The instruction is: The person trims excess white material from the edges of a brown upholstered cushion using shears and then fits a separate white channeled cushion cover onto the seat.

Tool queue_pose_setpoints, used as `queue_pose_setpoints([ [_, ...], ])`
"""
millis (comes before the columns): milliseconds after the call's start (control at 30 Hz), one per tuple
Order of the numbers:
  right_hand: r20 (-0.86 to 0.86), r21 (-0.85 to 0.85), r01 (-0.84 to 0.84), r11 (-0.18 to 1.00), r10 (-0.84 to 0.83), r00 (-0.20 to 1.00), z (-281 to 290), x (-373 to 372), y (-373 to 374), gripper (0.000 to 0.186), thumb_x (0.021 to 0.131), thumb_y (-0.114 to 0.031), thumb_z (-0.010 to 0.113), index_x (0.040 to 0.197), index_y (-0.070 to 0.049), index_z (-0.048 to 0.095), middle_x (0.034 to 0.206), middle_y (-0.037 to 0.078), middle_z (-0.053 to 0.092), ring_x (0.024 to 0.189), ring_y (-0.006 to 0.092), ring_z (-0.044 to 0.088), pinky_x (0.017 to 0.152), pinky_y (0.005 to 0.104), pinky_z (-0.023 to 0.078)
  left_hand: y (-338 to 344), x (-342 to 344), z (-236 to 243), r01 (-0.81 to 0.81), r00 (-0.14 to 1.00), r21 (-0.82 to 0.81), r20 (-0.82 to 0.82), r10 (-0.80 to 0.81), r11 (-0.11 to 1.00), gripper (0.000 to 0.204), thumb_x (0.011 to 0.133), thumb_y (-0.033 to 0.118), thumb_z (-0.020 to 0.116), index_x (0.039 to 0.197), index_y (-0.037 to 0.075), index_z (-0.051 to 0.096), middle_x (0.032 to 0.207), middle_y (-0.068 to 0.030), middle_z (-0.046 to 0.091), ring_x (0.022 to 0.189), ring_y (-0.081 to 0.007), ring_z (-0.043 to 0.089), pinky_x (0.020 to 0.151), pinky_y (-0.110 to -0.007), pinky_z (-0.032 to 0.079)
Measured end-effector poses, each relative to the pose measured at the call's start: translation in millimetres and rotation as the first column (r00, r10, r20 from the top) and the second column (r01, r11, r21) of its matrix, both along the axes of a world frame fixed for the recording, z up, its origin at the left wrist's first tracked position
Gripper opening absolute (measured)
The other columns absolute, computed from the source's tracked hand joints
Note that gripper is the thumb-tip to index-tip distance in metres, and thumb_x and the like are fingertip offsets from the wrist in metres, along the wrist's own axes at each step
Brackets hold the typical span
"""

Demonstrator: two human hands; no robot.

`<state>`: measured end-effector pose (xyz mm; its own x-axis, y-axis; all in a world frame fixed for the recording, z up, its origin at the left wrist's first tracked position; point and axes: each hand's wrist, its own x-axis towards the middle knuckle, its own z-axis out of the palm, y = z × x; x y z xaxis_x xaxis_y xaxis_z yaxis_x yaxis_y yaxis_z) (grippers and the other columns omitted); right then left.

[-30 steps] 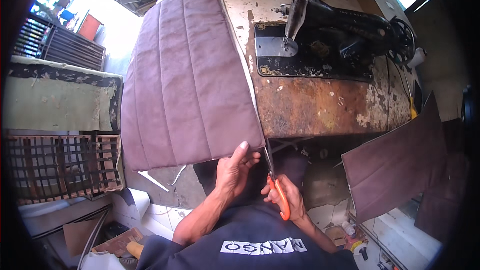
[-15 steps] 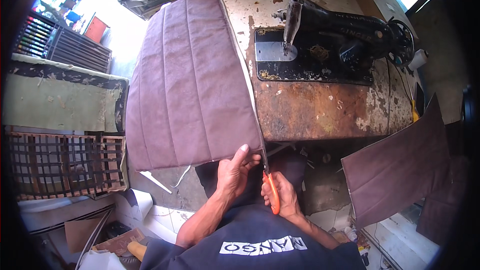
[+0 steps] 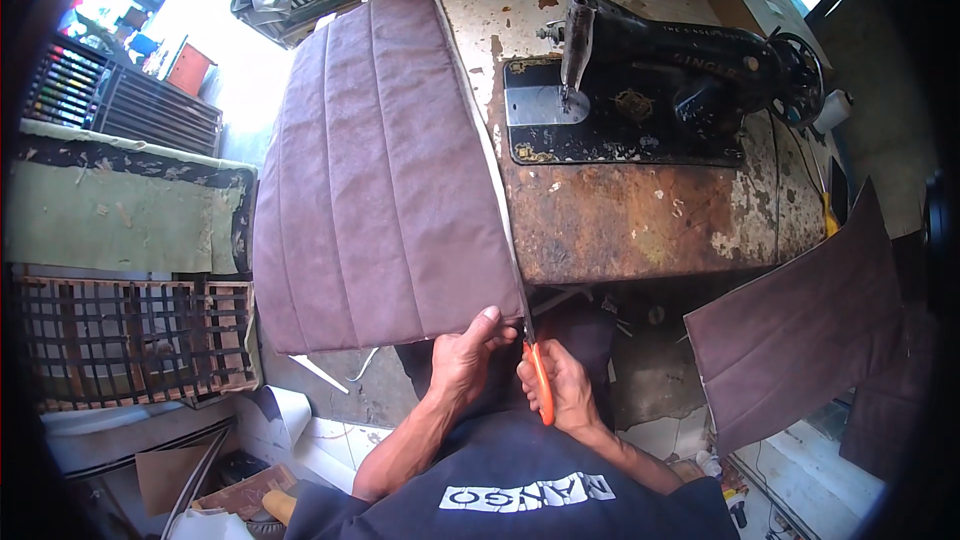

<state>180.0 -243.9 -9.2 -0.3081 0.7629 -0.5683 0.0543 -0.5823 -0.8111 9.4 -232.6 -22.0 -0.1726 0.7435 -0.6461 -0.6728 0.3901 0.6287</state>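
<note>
Drawn in tight with the orange-handled scissors (image 3: 540, 380) at the near right corner of the quilted panel (image 3: 375, 180).

Closer to the left hand (image 3: 463, 357) than a second ago with the right hand (image 3: 560, 382), and showing less of the blades (image 3: 529, 328) short of the panel: probably cutting at the corner by now, not just lining up. Gripping the scissors in the right fingers; can't make out any gap between the blades, or the lack of one. Pinching the panel's edge in the left fingers, with the thumb on top. Find the panel on the desk (image 3: 620, 225), left of the sewing machine (image 3: 690, 60) and overhanging toward the body; see both hands on the machine's near side.
</note>
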Motion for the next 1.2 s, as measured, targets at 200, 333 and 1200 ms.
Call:
queue_pose_setpoints([
  [200, -0.020, -0.070, 0.028, 0.997, -0.029, 0.999, -0.7, -3.9, -1.1, 0.048, 0.094, -0.040, 0.079, 0.115, -0.001, 0.059, 0.069, -0.001, 0.060, 0.058, 0.0057, 0.058, 0.050, 0.0225, 0.049, -3.7, -3.1, -1.7, 0.025, 0.998, -0.028, -0.050, -0.026, 0.999, 0.021, 0.097, 0.016, 0.075, 0.104, -0.004, 0.073, 0.096, -0.0128, 0.075, 0.083, -0.0225, 0.072, 0.080, -0.037, 0.059],
  [333, -0.032, -0.031, 0.039, 0.999, -0.040, 0.999, 3.2, -9.4, 5.8, 0.047, 0.094, -0.039, 0.080, 0.112, -0.001, 0.059, 0.068, -0.002, 0.060, 0.057, 0.0055, 0.058, 0.050, 0.0221, 0.049, -13.2, -7.3, -1.0, 0.032, 0.998, -0.044, -0.058, -0.035, 0.999, 0.021, 0.097, 0.015, 0.075, 0.104, -0.005, 0.073, 0.097, -0.0134, 0.075, 0.084, -0.0224, 0.072, 0.080, -0.036, 0.060],
  [1200, -0.066, 0.140, -0.035, 0.990, 0.044, 0.997, -24.4, -4.5, -6.4, 0.044, 0.098, -0.034, 0.076, 0.118, -0.001, 0.054, 0.077, 0.000, 0.061, 0.064, 0.0066, 0.057, 0.058, 0.0242, 0.048, -11.3, -9.0, 1.2, 0.097, 0.992, -0.137, -0.070, -0.108, 0.986, 0.024, 0.098, 0.016, 0.074, 0.105, -0.007, 0.072, 0.098, -0.0154, 0.074, 0.082, -0.0212, 0.070, 0.081, -0.035, 0.057],
])
